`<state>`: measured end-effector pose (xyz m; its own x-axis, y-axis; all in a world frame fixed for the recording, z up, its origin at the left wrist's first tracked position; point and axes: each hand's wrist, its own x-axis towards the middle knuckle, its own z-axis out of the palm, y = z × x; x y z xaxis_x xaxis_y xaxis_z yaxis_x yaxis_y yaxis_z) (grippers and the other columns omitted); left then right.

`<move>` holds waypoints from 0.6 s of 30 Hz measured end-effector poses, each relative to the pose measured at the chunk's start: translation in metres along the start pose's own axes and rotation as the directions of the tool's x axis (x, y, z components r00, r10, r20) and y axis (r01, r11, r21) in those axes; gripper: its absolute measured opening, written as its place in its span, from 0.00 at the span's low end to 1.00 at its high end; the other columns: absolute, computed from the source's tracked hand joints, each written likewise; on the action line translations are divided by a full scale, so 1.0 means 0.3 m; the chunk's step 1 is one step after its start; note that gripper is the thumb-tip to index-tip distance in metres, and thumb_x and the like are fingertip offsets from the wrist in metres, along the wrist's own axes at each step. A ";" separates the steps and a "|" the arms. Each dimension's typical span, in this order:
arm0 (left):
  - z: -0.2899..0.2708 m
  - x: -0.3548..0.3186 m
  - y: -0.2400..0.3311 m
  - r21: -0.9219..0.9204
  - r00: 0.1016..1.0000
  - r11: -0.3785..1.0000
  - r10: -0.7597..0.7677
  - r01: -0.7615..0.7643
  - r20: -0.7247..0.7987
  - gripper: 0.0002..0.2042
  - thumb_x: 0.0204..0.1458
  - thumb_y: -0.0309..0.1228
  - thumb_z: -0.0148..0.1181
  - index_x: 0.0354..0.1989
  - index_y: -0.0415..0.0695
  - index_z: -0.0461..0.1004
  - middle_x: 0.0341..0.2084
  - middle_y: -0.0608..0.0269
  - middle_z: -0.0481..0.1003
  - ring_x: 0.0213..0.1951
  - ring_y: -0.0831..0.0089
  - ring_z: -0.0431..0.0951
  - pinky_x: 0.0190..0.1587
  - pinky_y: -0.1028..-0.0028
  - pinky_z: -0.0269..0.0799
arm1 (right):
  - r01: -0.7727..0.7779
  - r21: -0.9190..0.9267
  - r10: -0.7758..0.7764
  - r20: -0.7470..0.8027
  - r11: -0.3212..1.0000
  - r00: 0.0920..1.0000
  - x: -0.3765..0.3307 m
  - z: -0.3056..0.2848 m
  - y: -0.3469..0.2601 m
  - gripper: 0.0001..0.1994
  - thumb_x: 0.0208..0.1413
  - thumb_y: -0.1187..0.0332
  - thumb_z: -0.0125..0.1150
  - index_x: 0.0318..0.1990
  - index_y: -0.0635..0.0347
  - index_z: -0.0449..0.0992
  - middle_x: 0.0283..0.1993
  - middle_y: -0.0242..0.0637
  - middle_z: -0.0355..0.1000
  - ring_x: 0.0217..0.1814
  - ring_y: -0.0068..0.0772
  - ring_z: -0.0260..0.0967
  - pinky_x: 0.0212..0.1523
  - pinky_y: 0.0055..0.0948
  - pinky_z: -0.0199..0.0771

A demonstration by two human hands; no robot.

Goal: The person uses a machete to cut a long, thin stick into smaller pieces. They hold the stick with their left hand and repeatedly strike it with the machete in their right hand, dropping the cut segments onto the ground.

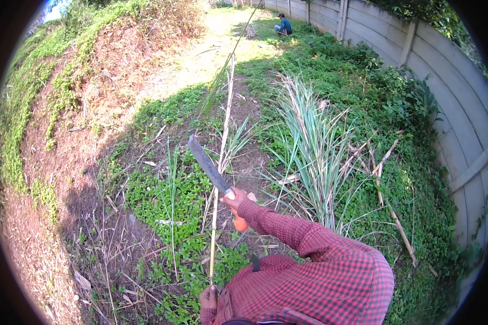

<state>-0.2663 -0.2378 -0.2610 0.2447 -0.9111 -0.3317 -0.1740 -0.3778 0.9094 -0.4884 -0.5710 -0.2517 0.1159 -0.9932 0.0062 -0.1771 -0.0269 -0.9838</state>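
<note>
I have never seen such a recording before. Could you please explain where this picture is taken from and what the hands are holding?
There is no machine here: the two bare hands belong to the person wearing the camera on their head. It looks down through a wide fisheye lens, so straight edges bend. The left hand grips the lower end of a long, thin stalk. The right hand holds a machete with its blade across the stalk; whether they touch is unclear. Low green plants cover much of the ground, with long narrow leaves to the right. Farther off, another person crouches near a wall.
</note>
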 end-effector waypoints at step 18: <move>0.171 0.326 0.260 -0.398 0.979 0.902 -0.107 0.169 0.175 0.16 0.57 0.41 0.43 0.42 0.40 0.68 0.21 0.64 0.69 0.21 0.80 0.68 0.23 0.80 0.63 | -0.072 0.340 0.081 -0.011 0.937 0.997 -0.092 0.134 -0.127 0.24 0.38 0.72 0.68 0.44 0.64 0.64 0.29 0.34 0.70 0.25 0.25 0.69 0.24 0.25 0.73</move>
<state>-0.3050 -0.3648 -0.2353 0.0913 -0.8804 -0.4654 0.2637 -0.4293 0.8638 -0.4454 -0.5380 -0.2218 0.0904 -0.9933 -0.0713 0.1583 0.0850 -0.9837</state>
